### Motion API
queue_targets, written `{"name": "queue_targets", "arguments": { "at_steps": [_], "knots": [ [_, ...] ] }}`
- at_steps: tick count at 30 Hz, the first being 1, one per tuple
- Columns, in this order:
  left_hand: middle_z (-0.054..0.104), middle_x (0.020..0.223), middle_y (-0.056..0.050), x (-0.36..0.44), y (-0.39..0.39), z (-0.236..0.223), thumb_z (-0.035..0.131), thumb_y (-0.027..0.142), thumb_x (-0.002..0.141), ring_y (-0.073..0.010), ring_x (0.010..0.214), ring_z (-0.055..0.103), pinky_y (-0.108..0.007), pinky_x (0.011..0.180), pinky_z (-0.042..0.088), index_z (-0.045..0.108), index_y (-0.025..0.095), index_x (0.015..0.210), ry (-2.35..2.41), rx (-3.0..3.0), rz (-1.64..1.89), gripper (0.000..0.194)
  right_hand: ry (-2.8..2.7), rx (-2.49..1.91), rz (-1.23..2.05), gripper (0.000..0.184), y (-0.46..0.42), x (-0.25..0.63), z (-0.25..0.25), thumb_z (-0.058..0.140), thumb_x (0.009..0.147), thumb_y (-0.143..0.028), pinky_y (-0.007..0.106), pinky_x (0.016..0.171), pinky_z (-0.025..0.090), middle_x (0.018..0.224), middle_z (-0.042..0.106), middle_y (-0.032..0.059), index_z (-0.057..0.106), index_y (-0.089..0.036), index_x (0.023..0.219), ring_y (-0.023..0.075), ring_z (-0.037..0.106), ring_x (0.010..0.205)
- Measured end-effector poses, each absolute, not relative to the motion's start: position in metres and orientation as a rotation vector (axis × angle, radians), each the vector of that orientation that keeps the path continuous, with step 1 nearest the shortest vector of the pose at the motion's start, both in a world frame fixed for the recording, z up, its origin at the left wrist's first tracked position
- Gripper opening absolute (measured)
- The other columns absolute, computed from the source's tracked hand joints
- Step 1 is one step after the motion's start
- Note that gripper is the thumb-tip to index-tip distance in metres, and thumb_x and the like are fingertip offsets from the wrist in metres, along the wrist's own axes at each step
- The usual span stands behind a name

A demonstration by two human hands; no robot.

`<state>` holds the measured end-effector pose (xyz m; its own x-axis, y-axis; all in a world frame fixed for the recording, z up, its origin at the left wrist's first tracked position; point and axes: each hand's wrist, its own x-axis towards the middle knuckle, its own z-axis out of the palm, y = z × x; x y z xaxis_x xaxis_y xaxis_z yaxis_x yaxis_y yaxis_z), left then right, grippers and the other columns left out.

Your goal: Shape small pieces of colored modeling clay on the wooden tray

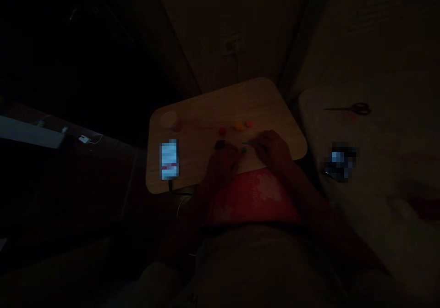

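The picture is very dark. My right hand (273,146) rests at the near right of a small wooden table, its fingers closed on a thin, pale, pointed tool (246,143) that points left. My left hand (225,159) is lower on the table's near edge, palm down; its fingers are too dark to read. Between the hands lies a small green lump (244,151). A dark lump (220,144) sits just beyond the left fingers. Farther back are a red lump (222,131), a yellow-orange lump (238,126) and a pinkish-red one (249,123).
On the wooden table (199,111), a pale-lidded tub (170,120) stands at the back left and a lit phone (169,160) lies nearer. To the right, another surface holds scissors (354,109) and a blurred dark object (340,161). A red printed item (254,198) lies below the hands.
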<state>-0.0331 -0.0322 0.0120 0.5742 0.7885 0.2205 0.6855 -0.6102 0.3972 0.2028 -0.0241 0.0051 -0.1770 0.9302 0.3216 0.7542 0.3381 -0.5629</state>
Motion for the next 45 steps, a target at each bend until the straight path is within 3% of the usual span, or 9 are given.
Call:
{"name": "queue_targets", "arguments": {
  "at_steps": [11, 20, 29, 35, 40, 45],
  "knots": [
    [0.066, 0.130, -0.010, -0.032, -0.039, 0.012, 0.059, 0.017, 0.093, -0.0241, 0.101, 0.068, -0.039, 0.089, 0.058, 0.075, 0.023, 0.125, 1.310, 2.548, 0.538, 0.035, -2.115, -1.501, 0.289, 0.026, -0.043, 0.203, 0.006, 0.059, 0.099, -0.027, 0.039, 0.082, 0.054, 0.108, 0.073, 0.0145, 0.083, -0.021, 0.110, 0.0297, 0.066, 0.103],
    [0.062, 0.146, -0.010, -0.024, -0.046, 0.020, 0.059, 0.011, 0.088, -0.0278, 0.109, 0.069, -0.043, 0.091, 0.059, 0.058, 0.034, 0.151, 1.290, 2.601, 0.399, 0.067, -2.020, -1.546, 0.339, 0.029, -0.064, 0.188, 0.004, 0.057, 0.100, -0.024, 0.036, 0.078, 0.055, 0.102, 0.072, 0.0131, 0.080, -0.021, 0.119, 0.0260, 0.069, 0.091],
    [0.061, 0.150, -0.009, -0.024, -0.044, 0.020, 0.056, 0.010, 0.090, -0.0276, 0.118, 0.069, -0.044, 0.097, 0.058, 0.059, 0.027, 0.149, 1.234, 2.616, 0.332, 0.061, -2.063, -1.466, 0.412, 0.027, -0.062, 0.191, 0.001, 0.057, 0.098, -0.021, 0.034, 0.077, 0.053, 0.096, 0.071, 0.0121, 0.082, -0.019, 0.109, 0.0245, 0.068, 0.084],
    [0.065, 0.144, -0.007, -0.026, -0.041, 0.017, 0.054, 0.009, 0.093, -0.0241, 0.124, 0.066, -0.041, 0.105, 0.055, 0.062, 0.025, 0.140, 1.142, 2.512, 0.521, 0.050, -1.987, -1.593, 0.431, 0.024, -0.063, 0.196, 0.009, 0.060, 0.097, -0.025, 0.034, 0.076, 0.051, 0.103, 0.076, 0.0106, 0.081, -0.022, 0.109, 0.0257, 0.070, 0.090],
    [0.067, 0.129, -0.010, -0.014, -0.039, 0.016, 0.065, 0.029, 0.097, -0.0262, 0.115, 0.067, -0.040, 0.099, 0.057, 0.061, 0.019, 0.128, 1.388, 2.355, 0.640, 0.032, -1.821, -1.716, 0.335, 0.027, -0.061, 0.201, 0.017, 0.056, 0.097, -0.025, 0.038, 0.081, 0.049, 0.105, 0.077, 0.0131, 0.079, -0.017, 0.108, 0.0281, 0.069, 0.095],
    [0.064, 0.125, -0.010, 0.003, -0.034, 0.016, 0.075, 0.045, 0.092, -0.0261, 0.106, 0.067, -0.036, 0.085, 0.057, 0.062, 0.020, 0.116, 1.613, 2.308, 0.566, 0.037, -1.858, -1.772, 0.291, 0.029, -0.056, 0.204, 0.022, 0.053, 0.096, -0.025, 0.042, 0.085, 0.045, 0.102, 0.076, 0.0139, 0.079, -0.017, 0.106, 0.0305, 0.066, 0.096]
  ]
}}
